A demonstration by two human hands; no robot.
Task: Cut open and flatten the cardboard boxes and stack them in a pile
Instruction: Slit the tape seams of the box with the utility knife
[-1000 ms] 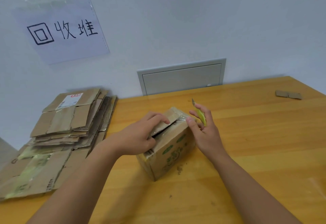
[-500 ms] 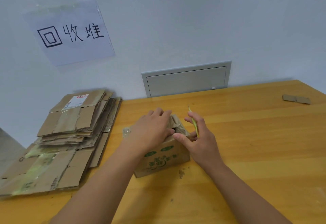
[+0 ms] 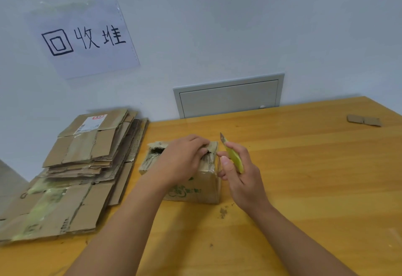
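Wooden table (image 3: 304, 167) — box-cutting in progress.
Left hand (image 3: 182, 162) grips the cardboard box (image 3: 195, 188) top flap; right hand (image 3: 241, 175) beside it clasps a yellow-green knife (image 3: 233, 156).

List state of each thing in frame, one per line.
small cardboard box: upright on the table, top flaps partly open, not flattened
left hand: grips the box's top flap
right hand: holds the knife beside the box
green utility knife: blade out, pointing up, off the box
cardboard pile: flattened, stacked
wall panel: closed
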